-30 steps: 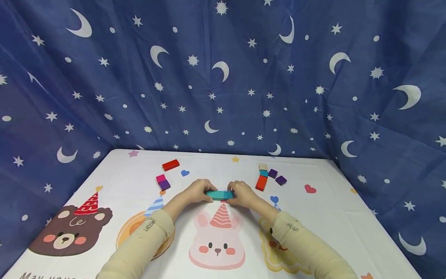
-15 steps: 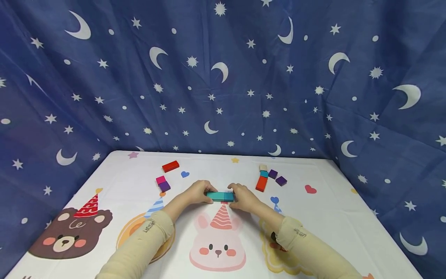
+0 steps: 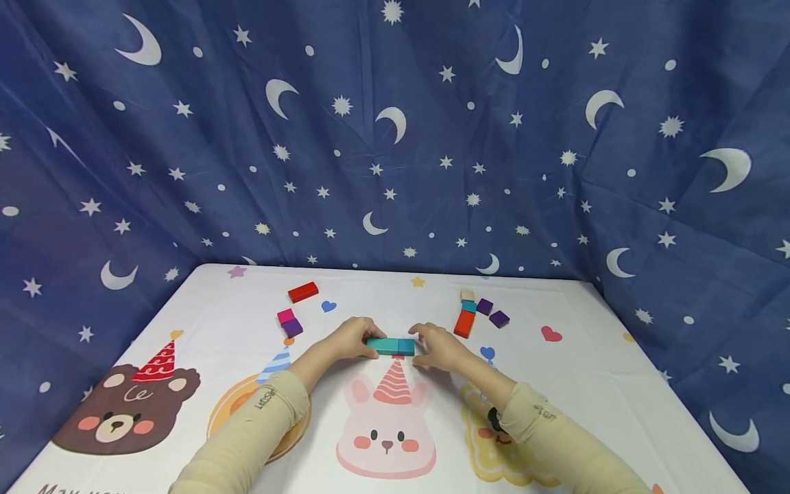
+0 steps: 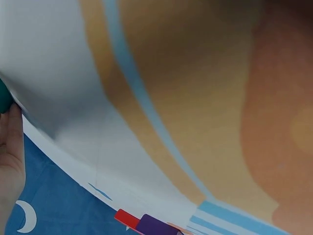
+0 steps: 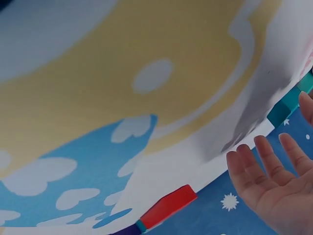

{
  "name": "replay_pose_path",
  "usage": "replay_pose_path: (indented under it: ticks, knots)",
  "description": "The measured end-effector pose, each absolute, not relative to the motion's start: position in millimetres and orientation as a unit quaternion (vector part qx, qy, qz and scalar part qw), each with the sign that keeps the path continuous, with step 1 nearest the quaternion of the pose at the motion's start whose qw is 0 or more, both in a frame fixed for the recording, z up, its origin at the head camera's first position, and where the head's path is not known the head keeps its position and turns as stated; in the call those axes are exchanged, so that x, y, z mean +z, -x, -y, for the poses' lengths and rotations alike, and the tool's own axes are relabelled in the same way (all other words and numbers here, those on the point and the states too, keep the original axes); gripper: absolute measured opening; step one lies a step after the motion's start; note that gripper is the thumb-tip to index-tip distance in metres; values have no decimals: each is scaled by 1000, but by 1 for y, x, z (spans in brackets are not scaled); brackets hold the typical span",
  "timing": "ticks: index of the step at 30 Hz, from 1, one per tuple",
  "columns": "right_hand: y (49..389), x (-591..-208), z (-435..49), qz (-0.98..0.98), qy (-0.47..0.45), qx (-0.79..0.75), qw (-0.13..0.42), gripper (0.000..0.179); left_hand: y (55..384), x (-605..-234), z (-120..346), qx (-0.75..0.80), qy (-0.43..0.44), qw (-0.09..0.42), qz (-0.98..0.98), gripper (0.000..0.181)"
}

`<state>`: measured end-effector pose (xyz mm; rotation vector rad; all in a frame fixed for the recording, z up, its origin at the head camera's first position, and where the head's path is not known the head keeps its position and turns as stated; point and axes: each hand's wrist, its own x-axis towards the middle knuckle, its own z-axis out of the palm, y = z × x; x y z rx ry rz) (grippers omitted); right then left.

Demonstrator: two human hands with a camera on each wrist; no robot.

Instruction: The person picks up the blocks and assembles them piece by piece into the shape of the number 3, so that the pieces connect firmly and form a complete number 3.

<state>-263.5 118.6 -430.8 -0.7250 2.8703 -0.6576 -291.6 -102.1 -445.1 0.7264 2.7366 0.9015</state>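
Note:
A long turquoise block lies on the table end to end with a shorter blue block. My left hand pinches the turquoise block's left end between thumb and fingers. In the left wrist view, only a bit of that hand and a green corner of the block show at the left edge. Just right of the blue block, my right hand holds nothing, thumb and fingers parted. The right wrist view shows this hand with spread fingers, apart from the block pair.
Back left lie a red block, a pink block and a purple block. Back right are an orange-red block, a small blue one, a beige one and two dark purple blocks. A starry curtain hangs behind.
My right hand has let go of the blue block and moved a little to the right, its fingers opening. My left hand stays on the turquoise block.

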Motion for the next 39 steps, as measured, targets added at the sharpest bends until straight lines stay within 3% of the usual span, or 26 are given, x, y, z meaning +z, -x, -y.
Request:
replay_pose_path:
  ticks: [39]
  knots:
    - [287,-428,-146,-934,200,-296,-15,25,290,-446,103,301,-247,79,-918,35]
